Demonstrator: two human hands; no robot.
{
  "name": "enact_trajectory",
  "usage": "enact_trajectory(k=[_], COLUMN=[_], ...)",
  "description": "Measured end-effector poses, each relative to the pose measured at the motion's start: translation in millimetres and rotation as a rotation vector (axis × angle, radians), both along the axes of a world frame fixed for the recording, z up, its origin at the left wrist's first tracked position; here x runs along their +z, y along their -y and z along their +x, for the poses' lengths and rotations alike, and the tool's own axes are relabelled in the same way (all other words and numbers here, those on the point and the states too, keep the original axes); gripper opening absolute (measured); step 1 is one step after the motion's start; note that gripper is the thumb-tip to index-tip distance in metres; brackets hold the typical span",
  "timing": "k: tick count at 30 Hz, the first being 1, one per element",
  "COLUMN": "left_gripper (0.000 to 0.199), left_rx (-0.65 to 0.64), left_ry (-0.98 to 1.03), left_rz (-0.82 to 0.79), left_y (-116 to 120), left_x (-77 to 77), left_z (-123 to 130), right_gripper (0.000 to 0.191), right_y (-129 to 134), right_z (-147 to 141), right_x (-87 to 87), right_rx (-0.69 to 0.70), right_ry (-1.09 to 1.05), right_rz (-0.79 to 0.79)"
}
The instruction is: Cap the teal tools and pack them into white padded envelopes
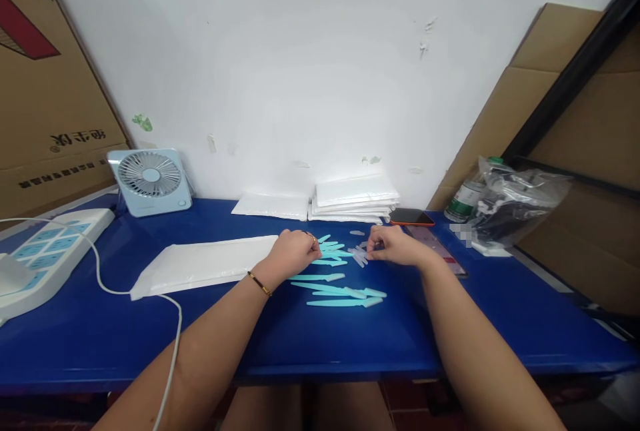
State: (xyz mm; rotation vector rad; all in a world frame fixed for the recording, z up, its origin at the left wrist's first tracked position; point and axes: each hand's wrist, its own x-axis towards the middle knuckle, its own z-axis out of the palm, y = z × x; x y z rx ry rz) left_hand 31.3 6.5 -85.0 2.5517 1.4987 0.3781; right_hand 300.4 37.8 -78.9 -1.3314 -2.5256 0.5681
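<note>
Several turquoise eyebrow razors (327, 277) lie on the blue table, some in a loose pile and others spread in front of it. My left hand (295, 251) is closed in a pinch at the pile's left side, on what looks like the handle of one razor; its fingertips partly cover it. Small clear plastic caps (359, 256) are heaped just right of the pile. Over their right edge, my right hand (390, 244) pinches thumb and finger together, seemingly on one of these caps. The front razors have pale covers over their blade ends.
A white padded mailer (205, 263) lies left of my left hand. More mailers (355, 198) are stacked by the wall. Two phones (435, 248) (413, 217), a bottle (465, 200) and a plastic bag (515, 208) stand right; a fan (153, 181), power strip (55, 251) and cable (97, 271) left.
</note>
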Motion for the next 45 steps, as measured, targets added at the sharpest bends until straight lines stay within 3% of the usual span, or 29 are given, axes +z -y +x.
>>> enact_trajectory(k=[4, 8, 14, 16, 21, 25, 29, 33, 37, 43, 45], left_gripper=[0.024, 0.023, 0.016, 0.016, 0.019, 0.030, 0.022, 0.018, 0.017, 0.018, 0.027], left_rx=[0.024, -0.103, -0.099, -0.061, 0.056, -0.098, -0.214, -0.146, -0.057, 0.089, 0.069], left_ry=[0.008, -0.028, -0.033, -0.030, 0.004, 0.061, 0.025, 0.032, 0.027, -0.003, 0.040], left_rz=[-0.055, -0.162, -0.120, -0.064, -0.007, -0.145, -0.278, -0.227, -0.114, -0.006, -0.009], left_y=[0.6, 6.5, 6.8, 4.1, 1.0, 9.2, 16.5, 13.1, 6.9, 3.6, 6.4], left_x=[7.0, 7.1, -2.5, -3.8, 0.0, 4.4, 2.9, -3.4, -5.1, 5.2, 7.3], left_z=[-10.1, -6.8, 6.7, 8.4, 5.0, 3.7, 7.3, 10.1, 9.4, 0.6, 0.8], right_gripper=[0.023, 0.026, 0.024, 0.023, 0.021, 0.021, 0.023, 0.031, 0.029, 0.025, 0.024], right_y=[1.1, 11.8, 16.4, 13.7, 3.3, -0.7, 4.9, 13.3, 14.3, 4.8, 3.0], right_z=[-3.8, -27.5, -45.3, -40.2, -19.5, -12.2, -15.8, -25.1, -30.0, -12.9, -7.6], right_x=[0.1, -0.9, -7.0, -6.9, -5.1, -5.1, -1.6, 3.3, 0.9, -1.0, 0.6], right_rx=[-0.073, 0.099, 0.235, 0.197, -0.048, -0.075, -0.002, 0.157, 0.217, 0.002, -0.049], right_ry=[-0.028, -0.061, -0.032, -0.056, -0.033, -0.042, -0.101, -0.097, -0.097, -0.071, -0.060], right_rz=[0.019, -0.027, -0.034, -0.016, 0.064, 0.080, -0.008, -0.158, -0.163, 0.008, 0.032])
